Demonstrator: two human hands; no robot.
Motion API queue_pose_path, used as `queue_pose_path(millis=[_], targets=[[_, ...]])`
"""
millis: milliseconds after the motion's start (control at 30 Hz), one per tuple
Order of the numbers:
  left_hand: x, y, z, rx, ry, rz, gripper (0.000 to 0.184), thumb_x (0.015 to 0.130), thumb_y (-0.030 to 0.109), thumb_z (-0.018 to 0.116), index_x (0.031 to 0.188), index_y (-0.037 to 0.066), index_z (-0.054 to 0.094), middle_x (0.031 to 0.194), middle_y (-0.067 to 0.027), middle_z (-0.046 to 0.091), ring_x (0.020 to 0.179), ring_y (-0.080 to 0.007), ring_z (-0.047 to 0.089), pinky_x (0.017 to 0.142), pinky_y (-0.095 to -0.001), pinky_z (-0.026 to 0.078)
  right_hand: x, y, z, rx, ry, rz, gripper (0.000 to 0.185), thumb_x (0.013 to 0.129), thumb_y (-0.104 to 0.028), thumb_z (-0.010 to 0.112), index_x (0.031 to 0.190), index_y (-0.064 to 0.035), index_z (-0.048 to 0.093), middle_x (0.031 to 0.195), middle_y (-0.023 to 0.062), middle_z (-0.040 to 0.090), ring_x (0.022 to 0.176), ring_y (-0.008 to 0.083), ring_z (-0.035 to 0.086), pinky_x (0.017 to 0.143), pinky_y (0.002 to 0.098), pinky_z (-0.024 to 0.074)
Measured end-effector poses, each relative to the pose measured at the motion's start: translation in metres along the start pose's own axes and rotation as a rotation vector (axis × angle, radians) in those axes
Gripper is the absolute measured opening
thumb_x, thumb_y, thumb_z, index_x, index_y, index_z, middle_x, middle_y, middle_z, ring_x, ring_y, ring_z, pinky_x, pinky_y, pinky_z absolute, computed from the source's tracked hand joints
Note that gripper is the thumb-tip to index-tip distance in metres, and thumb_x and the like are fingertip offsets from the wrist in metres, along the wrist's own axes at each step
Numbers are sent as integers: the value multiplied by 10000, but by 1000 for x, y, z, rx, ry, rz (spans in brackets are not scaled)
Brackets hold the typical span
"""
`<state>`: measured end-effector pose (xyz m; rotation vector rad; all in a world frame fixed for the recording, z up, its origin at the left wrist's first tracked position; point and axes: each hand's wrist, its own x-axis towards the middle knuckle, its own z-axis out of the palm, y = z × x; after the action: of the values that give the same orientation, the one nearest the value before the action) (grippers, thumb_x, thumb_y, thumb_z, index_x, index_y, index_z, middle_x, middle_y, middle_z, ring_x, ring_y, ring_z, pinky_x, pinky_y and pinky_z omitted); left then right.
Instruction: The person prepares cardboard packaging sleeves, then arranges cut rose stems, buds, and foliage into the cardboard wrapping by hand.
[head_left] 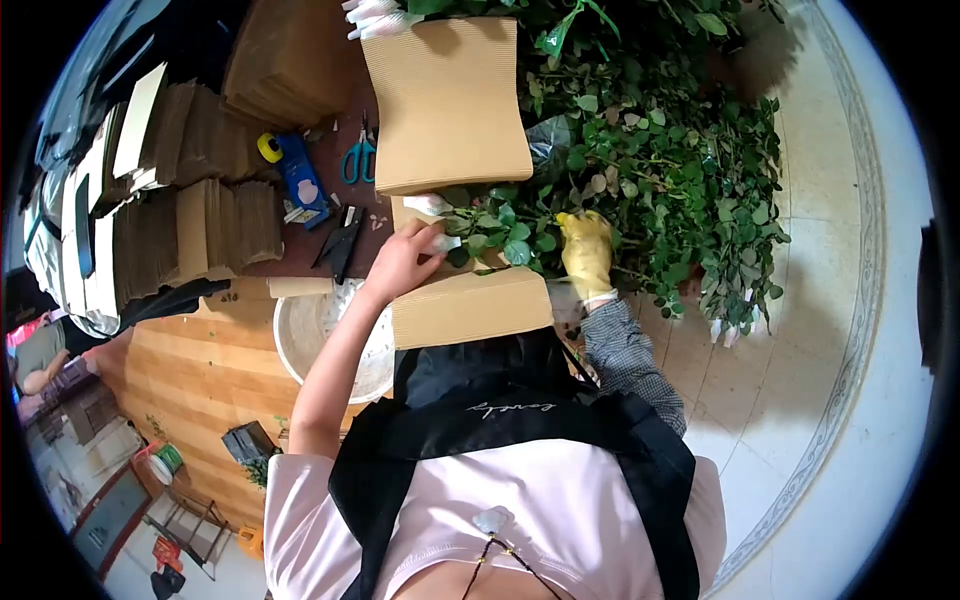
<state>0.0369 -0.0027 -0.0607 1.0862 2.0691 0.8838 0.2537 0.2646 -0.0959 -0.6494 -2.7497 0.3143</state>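
My left hand [408, 262] is bare, its thumb and fingers closed on a white-sleeved flower bud [446, 243] over the corrugated cardboard. Another white-sleeved bud [428, 204] lies just above it. My right hand [588, 252], in a yellow glove, has its fingers curled round leafy green stems [545, 225] to the right of the buds. A bent sheet of corrugated cardboard [450, 110] stands beyond the hands, and a folded cardboard flap [472, 308] is nearest my body. The fingertips of the glove are partly hidden among leaves.
A large heap of leafy stems [680, 180] covers the right side. At left are blue-handled scissors [358, 160], a blue box [300, 178], a black stapler-like tool [345, 243] and cardboard stacks [235, 225]. A white tub [290, 345] stands below. A person's arm [45, 375] shows far left.
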Motion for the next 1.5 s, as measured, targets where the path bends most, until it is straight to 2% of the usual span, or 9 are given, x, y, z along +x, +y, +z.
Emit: queue_pose_path(millis=[67,133,300,400,667,833,1067,1367,1500], targets=[[3,1,-4,404,110,233,397,801,238,746,1165,104,663,1139,-112,578,1121,-331,570,937,-452,471,10,-10,-15,-120,-130,-12,96,847,-91,606,843,-41,688,810,145,681,840,341,643,859,445,500],[5,5,-5,496,91,220,395,753,242,759,1118,111,686,1190,-113,574,1204,-315,510,1003,-453,430,-6,8,10,174,93,46,293,993,-221,558,1209,-21,555,963,57,673,962,234,623,929,348,474],[8,-6,-7,487,133,329,380,701,211,780,1054,98,698,1302,-178,545,1181,-357,534,1024,-465,444,7,-18,-24,-85,50,-9,170,894,-99,552,796,-81,690,819,128,690,800,332,650,813,432,511],[7,-16,-1,364,103,334,398,686,194,799,1067,126,705,1292,-148,559,1146,-365,560,965,-471,465,1,-26,-25,-61,-90,256,165,908,-133,566,967,-77,710,884,151,690,825,355,640,798,457,512],[10,-12,-12,376,20,308,369,730,234,821,1074,142,724,1279,-110,567,1110,-340,565,949,-474,443,54,18,-91,1054,-398,520,451,954,-107,647,1392,-95,541,1362,88,614,1188,174,612,1004,301,492],[9,-4,-11,429,39,289,359,726,230,816,1061,138,725,1240,-115,582,1092,-347,579,939,-467,447,102,55,-42,-176,33,192,450,850,-223,727,1268,-83,638,1299,117,650,1234,292,576,1096,443,401],[7,-6,-8,451,48,275,341,739,238,809,1053,147,714,1247,-115,579,1089,-364,578,929,-482,455,98,76,-59,-407,521,334,64,891,-115,635,895,-52,628,987,70,634,990,222,608,940,423,496],[11,-19,-10,370,77,366,336,755,264,789,1049,113,729,1325,-141,561,1168,-344,545,940,-461,456,32,62,-174,262,46,354,345,853,90,571,1179,14,656,1146,183,679,994,321,668,891,372,525],[19,-41,-13,326,-38,342,332,798,288,764,1084,126,716,1242,-136,581,1111,-363,553,908,-460,462,14,10,-145,143,-244,-52,292,800,68,628,1061,-40,705,956,156,708,892,334,673,823,429,555]])
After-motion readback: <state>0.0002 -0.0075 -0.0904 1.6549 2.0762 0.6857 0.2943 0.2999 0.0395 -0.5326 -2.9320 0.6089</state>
